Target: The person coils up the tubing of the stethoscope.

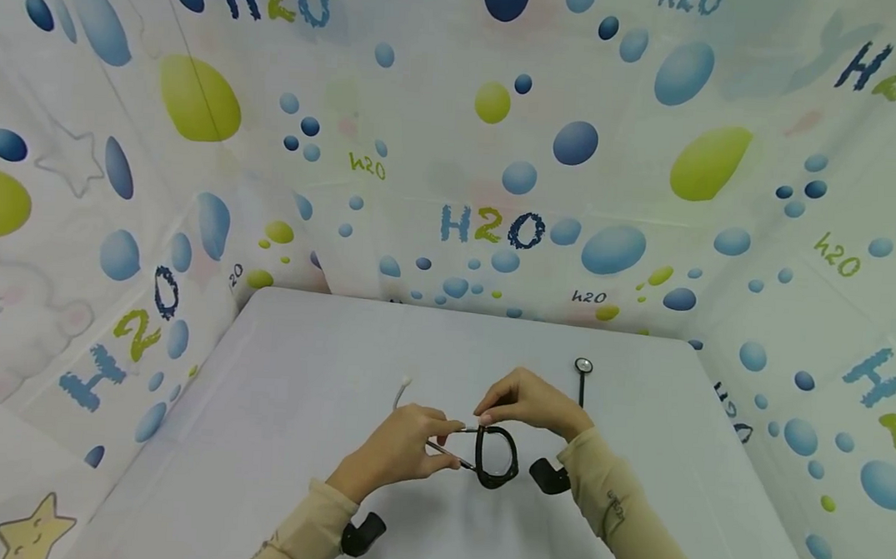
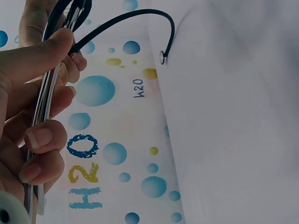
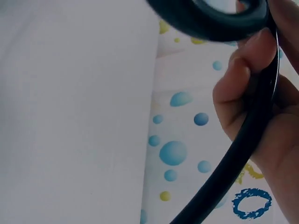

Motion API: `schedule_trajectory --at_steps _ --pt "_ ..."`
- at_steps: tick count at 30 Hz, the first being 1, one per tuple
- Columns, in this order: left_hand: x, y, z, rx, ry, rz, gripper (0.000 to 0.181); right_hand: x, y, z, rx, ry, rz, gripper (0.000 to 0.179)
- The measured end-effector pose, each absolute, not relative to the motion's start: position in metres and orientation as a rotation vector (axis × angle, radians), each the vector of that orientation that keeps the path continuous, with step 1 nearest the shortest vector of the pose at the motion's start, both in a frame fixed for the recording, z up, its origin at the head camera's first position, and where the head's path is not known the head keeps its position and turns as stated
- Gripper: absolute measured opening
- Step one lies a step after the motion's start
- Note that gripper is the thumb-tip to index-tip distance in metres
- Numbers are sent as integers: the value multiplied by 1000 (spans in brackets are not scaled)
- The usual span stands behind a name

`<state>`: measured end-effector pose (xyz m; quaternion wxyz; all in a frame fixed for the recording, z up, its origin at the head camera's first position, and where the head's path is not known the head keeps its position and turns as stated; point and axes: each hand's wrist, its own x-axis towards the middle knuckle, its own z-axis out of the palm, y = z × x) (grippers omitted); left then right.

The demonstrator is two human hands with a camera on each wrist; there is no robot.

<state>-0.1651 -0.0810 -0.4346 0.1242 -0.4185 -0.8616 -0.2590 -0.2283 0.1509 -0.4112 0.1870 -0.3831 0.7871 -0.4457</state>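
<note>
1. Curling round the paired metal ear tubes [image 2: 43, 103], the fingers of the left hand [image 1: 399, 448] grip the stethoscope [image 1: 515, 462] with the thumb laid against the metal; no spare gap shows between thumb and tubes.
2. Pinching near the top of the loop [image 1: 493, 482], the right hand [image 1: 528, 404] has thumb and fingertips close together on the black tubing [image 3: 233, 159]; its other fingers are bent.
3. The stethoscope lies between the two hands, apparently raised off the worktop [image 1: 264, 371]; the loop is just right of the left thumb, and more tubing passes behind the right wrist.
4. It should feel light; the metal looks stiff and slick, liable to roll in the fingers; the tubing looks soft and springy, likely to uncoil if released; the chest piece [image 1: 583, 366] is probably the heaviest and most delicate part.
5. The surest hold seems to be on the metal close to the tubing, plus a pinch on the coil.
6. The long axis of the tubes runs roughly left to right in the head view, converging rightward; the one visible ear tip [image 1: 407, 381] points towards the far edge, as does the chest-piece end; whether that end rests on the worktop, I cannot tell.
</note>
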Motion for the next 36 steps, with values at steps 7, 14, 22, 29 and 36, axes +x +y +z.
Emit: schedule_trajectory --at_steps 7,14,22,29,36 --pt "-164 -82 -434 -1240 -2474 -787 38 -230 151 -417 -1052 2127 -1414 14" --pt "-164 -82 -436 -1199 -2443 -772 37 -228 150 -427 -992 2100 -1562 16" --pt "-164 -83 -437 -1130 -2447 -746 41 -225 147 -426 -953 2215 -1539 10" --pt "-164 -83 -439 -1126 -2421 -780 47 -223 144 -423 -1050 2257 -1506 8" --pt "-162 -83 -445 -1200 -2387 -719 49 -222 146 -418 -1053 2201 -1418 14"
